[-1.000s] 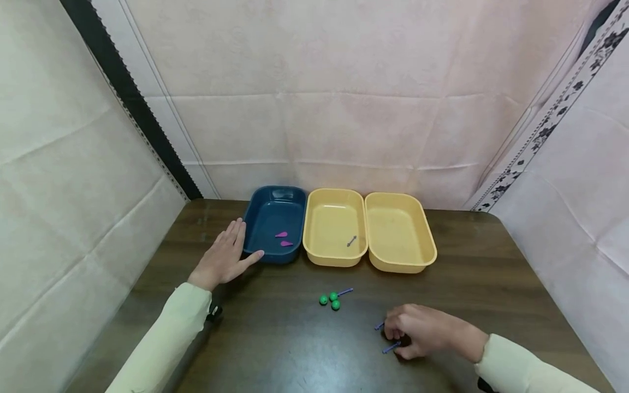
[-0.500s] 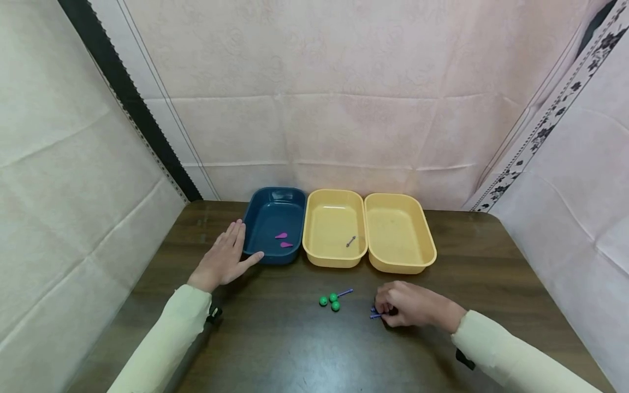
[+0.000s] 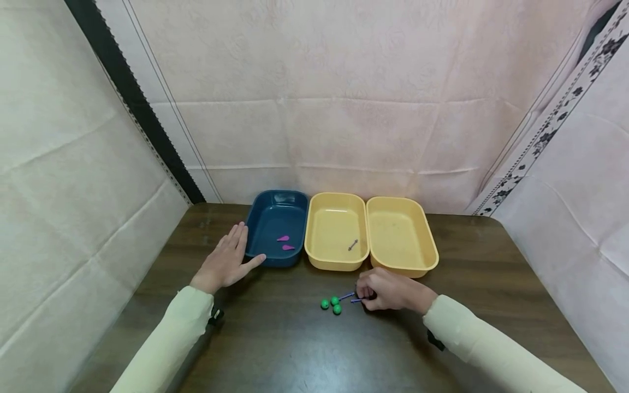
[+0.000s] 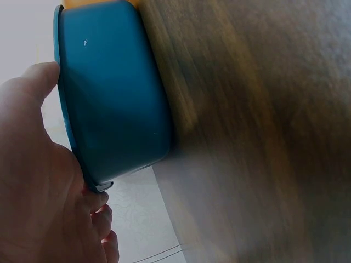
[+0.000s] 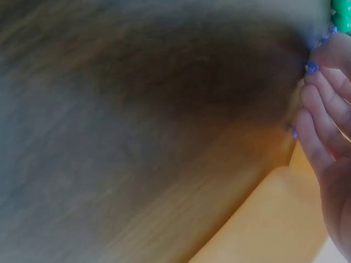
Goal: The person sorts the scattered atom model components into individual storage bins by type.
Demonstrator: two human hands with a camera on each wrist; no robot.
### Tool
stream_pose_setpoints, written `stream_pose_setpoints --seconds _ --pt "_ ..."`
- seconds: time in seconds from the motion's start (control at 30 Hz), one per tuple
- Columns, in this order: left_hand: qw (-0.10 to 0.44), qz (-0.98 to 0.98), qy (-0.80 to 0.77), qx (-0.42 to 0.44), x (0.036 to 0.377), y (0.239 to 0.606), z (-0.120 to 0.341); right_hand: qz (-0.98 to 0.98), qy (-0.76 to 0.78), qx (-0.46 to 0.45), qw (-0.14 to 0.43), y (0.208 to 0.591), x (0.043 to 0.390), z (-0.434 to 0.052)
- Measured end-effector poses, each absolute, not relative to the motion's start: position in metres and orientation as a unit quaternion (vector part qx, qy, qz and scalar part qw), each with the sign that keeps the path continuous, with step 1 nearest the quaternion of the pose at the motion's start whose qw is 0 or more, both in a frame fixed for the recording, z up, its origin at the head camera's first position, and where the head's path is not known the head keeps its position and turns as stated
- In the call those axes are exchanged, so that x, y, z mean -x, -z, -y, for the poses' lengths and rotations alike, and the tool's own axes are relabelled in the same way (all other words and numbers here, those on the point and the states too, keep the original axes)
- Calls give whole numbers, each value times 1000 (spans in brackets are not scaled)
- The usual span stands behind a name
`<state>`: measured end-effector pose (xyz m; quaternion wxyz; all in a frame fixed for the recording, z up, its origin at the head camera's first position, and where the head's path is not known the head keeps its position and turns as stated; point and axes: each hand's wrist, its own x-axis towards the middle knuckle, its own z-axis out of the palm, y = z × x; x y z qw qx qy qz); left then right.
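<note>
Pinching at a purple stick on the table, the right hand has its fingers curled and thumb brought in, grip narrow; the stick's end pokes out past the fingertips. More purple shows by those fingers in the right wrist view, but much of it is hidden, so how many sticks the hand has I can't fairly say. Just beyond the fingertips, another purple stick lies on the wood, next to 3 green balls clustered near each other. Left hand spread wide, fingers straight along the side of the blue tray, thumb at its near rim; left wrist view shows the thumb touching the rim. Inside the blue tray, toward the near end: 2 pink pieces, apart. Next in the row, the middle yellow tray with 1 small stick lying slantwise on its floor; beside that, the right yellow tray. All 3 trays side by side at the back of the brown table, pale cloth behind. Pale sleeves on both arms.
</note>
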<state>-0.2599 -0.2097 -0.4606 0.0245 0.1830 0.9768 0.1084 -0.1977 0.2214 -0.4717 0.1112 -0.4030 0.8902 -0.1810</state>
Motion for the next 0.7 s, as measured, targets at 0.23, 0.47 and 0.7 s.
stream_pose_setpoints --seconds 0.23,0.47,0.7 --pt "23 -977 -108 -181 260 462 210 -891 183 403 100 471 196 -221" --pt "24 -977 -107 -183 261 462 210 -896 180 398 75 462 186 -228" --pt "21 -977 -103 -184 262 462 210 -894 174 410 41 445 182 -233"
